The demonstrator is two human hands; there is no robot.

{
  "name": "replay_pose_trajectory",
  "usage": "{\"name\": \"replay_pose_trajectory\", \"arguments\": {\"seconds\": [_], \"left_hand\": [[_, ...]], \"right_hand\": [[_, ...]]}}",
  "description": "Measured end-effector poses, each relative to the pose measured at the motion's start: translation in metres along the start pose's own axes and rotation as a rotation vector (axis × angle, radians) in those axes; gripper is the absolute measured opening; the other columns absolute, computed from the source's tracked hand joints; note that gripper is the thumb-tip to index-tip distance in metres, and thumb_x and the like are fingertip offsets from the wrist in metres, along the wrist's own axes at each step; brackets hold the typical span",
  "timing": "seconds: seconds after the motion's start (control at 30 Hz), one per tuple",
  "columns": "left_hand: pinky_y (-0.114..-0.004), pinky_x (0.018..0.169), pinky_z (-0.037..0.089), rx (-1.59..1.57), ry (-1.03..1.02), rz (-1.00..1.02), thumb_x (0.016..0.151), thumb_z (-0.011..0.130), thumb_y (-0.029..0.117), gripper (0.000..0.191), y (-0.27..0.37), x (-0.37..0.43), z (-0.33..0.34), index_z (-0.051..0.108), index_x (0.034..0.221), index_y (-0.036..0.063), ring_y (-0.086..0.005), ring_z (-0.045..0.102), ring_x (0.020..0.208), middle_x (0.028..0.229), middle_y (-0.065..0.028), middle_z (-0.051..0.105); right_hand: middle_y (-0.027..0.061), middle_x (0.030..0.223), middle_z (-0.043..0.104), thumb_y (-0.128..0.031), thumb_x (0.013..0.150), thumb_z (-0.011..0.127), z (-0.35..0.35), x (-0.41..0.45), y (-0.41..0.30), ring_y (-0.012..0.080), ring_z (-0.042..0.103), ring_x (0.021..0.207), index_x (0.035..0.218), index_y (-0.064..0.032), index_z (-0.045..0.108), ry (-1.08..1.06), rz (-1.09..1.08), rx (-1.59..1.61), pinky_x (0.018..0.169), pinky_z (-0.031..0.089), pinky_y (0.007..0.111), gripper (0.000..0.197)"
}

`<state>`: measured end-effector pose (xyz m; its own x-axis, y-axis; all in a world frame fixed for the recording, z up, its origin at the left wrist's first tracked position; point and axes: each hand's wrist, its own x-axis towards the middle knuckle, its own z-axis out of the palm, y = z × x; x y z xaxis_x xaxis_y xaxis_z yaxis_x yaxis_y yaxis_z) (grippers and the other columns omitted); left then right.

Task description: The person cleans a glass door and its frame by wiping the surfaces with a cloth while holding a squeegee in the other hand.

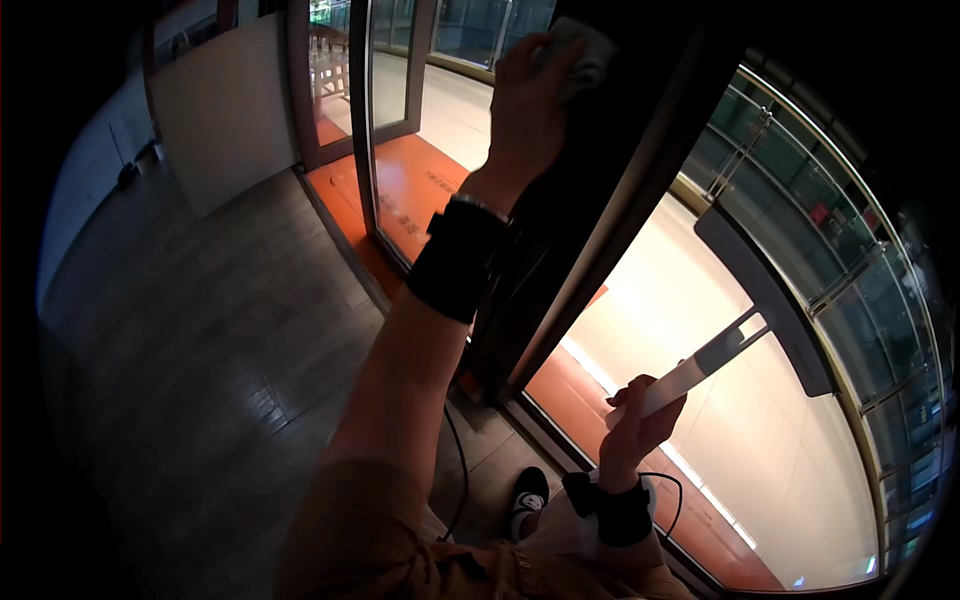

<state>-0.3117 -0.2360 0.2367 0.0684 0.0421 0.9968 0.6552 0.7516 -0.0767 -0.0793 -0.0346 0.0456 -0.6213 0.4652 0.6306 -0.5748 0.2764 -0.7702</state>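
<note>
My left hand (529, 112) is raised high, its fingers closed around a crumpled grey cloth (579, 56). It holds the cloth up at a dark door or window frame (600, 187); whether the cloth touches the frame is too dark to tell. Lower on the right, my right hand (643, 420) grips the white handle of a window squeegee (765, 300). The squeegee's wide dark grey head points up and away, in front of a glass pane (720, 450). I cannot tell whether its blade touches the glass.
An open glass door (397, 150) stands at the upper left, over orange floor covering (420, 187) that bears writing. A pale board (225, 112) leans beside it. Beyond the glass run a pale walkway and a glass railing (847, 277). A black cable (459, 465) hangs near my shoe (530, 495).
</note>
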Motion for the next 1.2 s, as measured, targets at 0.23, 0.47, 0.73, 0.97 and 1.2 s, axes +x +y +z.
{"name": "replay_pose_trajectory", "arguments": {"seconds": [0.23,0.47,0.73,0.97,1.2], "left_hand": [[-0.038,0.092,0.037,-0.192,-0.082,-0.697,0.079,0.049,0.002,0.047,0.059,-0.211,-0.035,0.043,0.126,0.0061,-0.0348,0.041,0.109,0.115,-0.0192,0.044],[-0.037,0.091,0.038,-0.267,-0.244,-1.024,0.070,0.045,-0.008,0.052,0.088,-0.296,-0.052,0.045,0.121,0.0024,-0.0337,0.043,0.108,0.117,-0.0181,0.041],[-0.033,0.091,0.038,-0.669,-0.189,-1.021,0.068,0.046,-0.009,0.048,0.102,-0.213,-0.027,0.054,0.112,0.0069,-0.0318,0.043,0.106,0.117,-0.0149,0.039],[-0.020,0.082,0.040,-0.605,0.210,-1.519,0.077,0.043,-0.008,0.047,0.144,-0.370,-0.047,0.046,0.122,0.0083,-0.0078,0.047,0.098,0.115,-0.0054,0.046],[-0.028,0.088,0.040,-0.708,0.359,-1.696,0.071,0.043,-0.011,0.047,0.150,-0.396,-0.050,0.051,0.114,0.0048,-0.0176,0.051,0.104,0.106,-0.0052,0.055]], "right_hand": [[0.0072,0.076,0.051,-0.002,0.083,0.048,0.007,-0.003,0.003,0.0126,0.049,0.058,0.124,0.0020,0.034,0.013,0.096,-0.181,0.052,0.043,0.025,0.043],[0.0077,0.077,0.051,-0.002,0.083,0.049,0.021,-0.002,-0.016,0.0127,0.049,0.058,0.126,0.0019,0.032,-0.077,0.167,-0.181,0.053,0.043,0.025,0.046],[0.0081,0.075,0.052,-0.007,0.085,0.051,0.008,0.000,-0.012,0.0118,0.048,0.057,0.130,0.0023,0.026,-0.099,0.087,-0.225,0.051,0.041,0.023,0.052],[0.0077,0.074,0.052,-0.007,0.084,0.052,0.014,0.001,0.006,0.0118,0.048,0.058,0.129,0.0026,0.026,-0.035,0.095,-0.122,0.052,0.040,0.024,0.053],[0.0071,0.076,0.052,-0.006,0.084,0.050,0.015,-0.002,0.001,0.0119,0.048,0.059,0.131,-0.0001,0.026,-0.079,0.170,0.040,0.054,0.041,0.025,0.053]]}}
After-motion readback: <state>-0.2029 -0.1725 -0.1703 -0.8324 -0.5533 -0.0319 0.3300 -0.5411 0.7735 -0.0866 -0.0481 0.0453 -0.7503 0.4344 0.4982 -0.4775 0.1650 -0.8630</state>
